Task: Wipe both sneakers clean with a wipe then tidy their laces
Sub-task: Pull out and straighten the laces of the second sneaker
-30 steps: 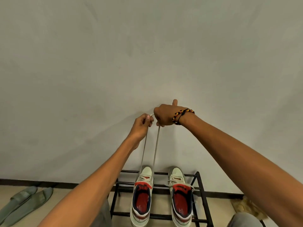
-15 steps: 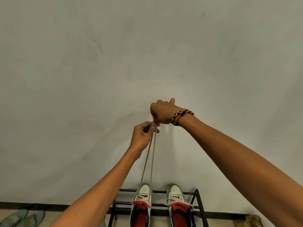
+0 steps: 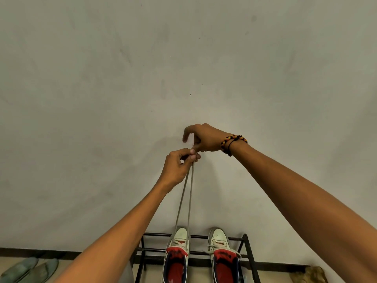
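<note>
Above rack [image 3: 246, 242], hands apparently closer, laces [image 3: 188, 193] converged

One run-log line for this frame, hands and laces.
left hand: pinches both lace ends | right hand: at lace tips, grip unclear | left sneaker: on rack | laces: taut

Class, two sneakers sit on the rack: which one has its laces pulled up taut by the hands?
The left sneaker: its laces run up to the fingers. The right sneaker keeps its laces on its tongue.
</note>
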